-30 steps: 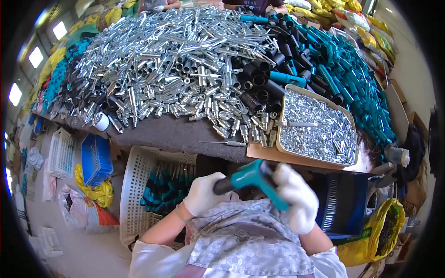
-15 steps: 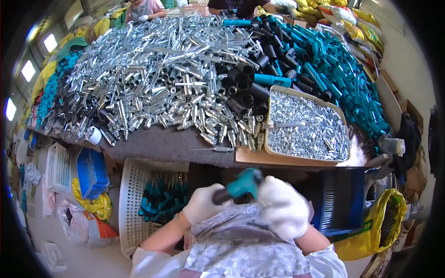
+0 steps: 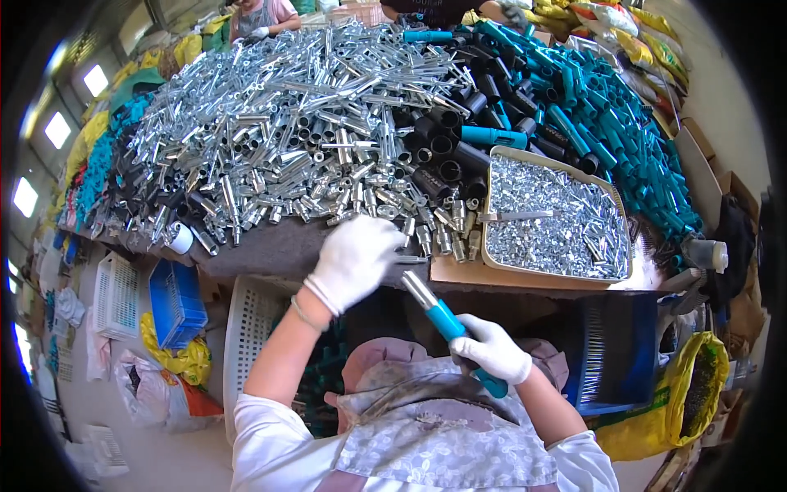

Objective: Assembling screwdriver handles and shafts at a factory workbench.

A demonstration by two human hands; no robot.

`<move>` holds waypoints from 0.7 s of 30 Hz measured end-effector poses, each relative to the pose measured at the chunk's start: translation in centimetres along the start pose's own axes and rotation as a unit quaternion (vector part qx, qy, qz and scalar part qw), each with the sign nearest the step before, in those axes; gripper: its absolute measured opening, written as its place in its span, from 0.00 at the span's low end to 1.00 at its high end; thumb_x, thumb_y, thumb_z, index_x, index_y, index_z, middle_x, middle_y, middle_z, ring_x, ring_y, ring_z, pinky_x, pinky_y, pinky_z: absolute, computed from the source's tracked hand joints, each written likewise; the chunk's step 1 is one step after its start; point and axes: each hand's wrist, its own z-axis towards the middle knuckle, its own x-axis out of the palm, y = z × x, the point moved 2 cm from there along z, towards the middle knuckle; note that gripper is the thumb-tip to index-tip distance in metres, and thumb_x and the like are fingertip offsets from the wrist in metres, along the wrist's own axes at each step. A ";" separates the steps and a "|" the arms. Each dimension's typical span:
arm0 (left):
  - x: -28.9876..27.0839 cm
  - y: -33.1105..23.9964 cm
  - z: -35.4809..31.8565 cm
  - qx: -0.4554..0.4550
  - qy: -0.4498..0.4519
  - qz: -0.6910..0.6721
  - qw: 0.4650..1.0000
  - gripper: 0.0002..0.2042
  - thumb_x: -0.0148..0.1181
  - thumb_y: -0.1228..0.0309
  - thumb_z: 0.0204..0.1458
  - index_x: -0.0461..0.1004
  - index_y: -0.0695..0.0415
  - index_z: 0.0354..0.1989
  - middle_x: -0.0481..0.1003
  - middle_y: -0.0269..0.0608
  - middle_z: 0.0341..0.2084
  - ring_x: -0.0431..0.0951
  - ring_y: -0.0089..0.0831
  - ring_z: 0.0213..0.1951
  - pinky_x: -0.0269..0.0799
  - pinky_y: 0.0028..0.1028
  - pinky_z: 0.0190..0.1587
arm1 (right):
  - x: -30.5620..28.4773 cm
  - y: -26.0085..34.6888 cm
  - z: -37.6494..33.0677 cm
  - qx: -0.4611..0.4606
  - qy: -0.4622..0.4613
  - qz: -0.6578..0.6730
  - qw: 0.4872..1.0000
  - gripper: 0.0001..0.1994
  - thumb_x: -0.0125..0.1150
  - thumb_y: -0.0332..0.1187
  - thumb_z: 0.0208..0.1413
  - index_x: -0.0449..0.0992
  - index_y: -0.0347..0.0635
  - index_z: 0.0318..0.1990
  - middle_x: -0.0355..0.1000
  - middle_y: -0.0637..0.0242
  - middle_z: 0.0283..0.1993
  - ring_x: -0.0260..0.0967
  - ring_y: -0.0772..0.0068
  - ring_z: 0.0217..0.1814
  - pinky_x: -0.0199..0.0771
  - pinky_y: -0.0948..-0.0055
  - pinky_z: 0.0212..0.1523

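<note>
My right hand [image 3: 496, 351], in a white glove, is closed round a teal tube [image 3: 448, 321] with a shiny silver metal end. The tube is tilted, its silver end toward the table edge and its lower end showing below my fingers. My left hand [image 3: 357, 258], also white-gloved, reaches over the table's front edge beside the silver metal fittings [image 3: 370, 199]. Its fingers are turned down and partly smeared, so what they touch is hidden. Just right of it shows the metal handle of a thin tool [image 3: 410, 259] lying on the dark cloth.
A tray of small metal pieces [image 3: 557, 217] stands right of the fittings. Behind lie heaps of silver parts [image 3: 270, 107], black tubes [image 3: 443, 148] and teal tubes [image 3: 607, 123]. Below are a white crate [image 3: 246, 328], a blue bin [image 3: 619, 353] and a yellow sack [image 3: 693, 394]. Two people work opposite.
My left hand has let go of the teal piece and moved up to the table edge. My right hand has lowered slightly, holding the teal tube, its silver end now visible.
</note>
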 end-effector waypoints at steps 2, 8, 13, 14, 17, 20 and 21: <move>1.4 3.1 -0.2 -0.017 0.076 0.038 0.996 0.07 0.65 0.70 0.49 0.80 0.52 0.38 0.78 0.37 0.37 0.77 0.41 0.44 0.74 0.38 0.49 | -0.4 -1.1 0.3 -0.040 0.001 0.003 0.999 0.22 0.64 0.44 0.64 0.70 0.36 0.56 0.72 0.68 0.36 0.69 0.79 0.32 0.74 0.73 0.37; 1.5 2.9 0.6 -0.112 0.145 0.072 0.980 0.09 0.68 0.67 0.48 0.80 0.51 0.37 0.79 0.40 0.33 0.78 0.44 0.43 0.74 0.41 0.49 | 0.5 0.2 -0.1 -0.104 0.015 0.039 0.994 0.24 0.64 0.35 0.63 0.67 0.40 0.64 0.71 0.70 0.37 0.70 0.79 0.33 0.75 0.72 0.38; 1.7 2.1 -0.7 -0.138 0.014 -0.025 0.990 0.07 0.66 0.68 0.49 0.79 0.53 0.36 0.78 0.42 0.33 0.78 0.44 0.40 0.76 0.41 0.46 | 1.4 1.2 0.0 -0.165 -0.075 -0.085 0.980 0.26 0.64 0.34 0.61 0.68 0.40 0.66 0.74 0.64 0.38 0.73 0.75 0.36 0.77 0.69 0.42; 1.1 0.4 -0.8 -0.146 -0.016 -0.080 0.986 0.07 0.65 0.70 0.50 0.78 0.56 0.36 0.77 0.44 0.33 0.78 0.45 0.39 0.75 0.40 0.45 | 1.3 1.3 -0.2 -0.163 -0.114 -0.146 0.969 0.27 0.64 0.34 0.60 0.69 0.41 0.66 0.76 0.61 0.40 0.76 0.71 0.38 0.77 0.68 0.44; 0.6 -3.4 -2.5 -0.224 -0.038 -0.341 0.912 0.06 0.63 0.74 0.57 0.77 0.63 0.40 0.80 0.41 0.35 0.81 0.29 0.40 0.75 0.29 0.45 | 1.2 1.1 0.3 -0.276 -0.210 -0.266 0.899 0.28 0.68 0.35 0.54 0.72 0.43 0.63 0.77 0.53 0.44 0.77 0.51 0.46 0.77 0.63 0.46; 0.4 -5.8 -3.5 -0.258 0.006 -0.378 0.889 0.06 0.61 0.73 0.61 0.77 0.64 0.40 0.81 0.40 0.33 0.81 0.25 0.36 0.76 0.27 0.44 | 1.5 2.1 -0.3 -0.272 -0.218 -0.361 0.865 0.28 0.70 0.36 0.52 0.74 0.44 0.61 0.74 0.57 0.38 0.76 0.52 0.40 0.76 0.58 0.40; 0.8 -5.9 -3.9 -0.267 -0.001 -0.389 0.882 0.06 0.61 0.72 0.61 0.78 0.64 0.40 0.81 0.41 0.32 0.81 0.25 0.36 0.76 0.28 0.43 | 1.6 2.1 -0.4 -0.273 -0.216 -0.361 0.865 0.28 0.70 0.36 0.52 0.74 0.44 0.61 0.74 0.57 0.38 0.76 0.52 0.40 0.76 0.58 0.40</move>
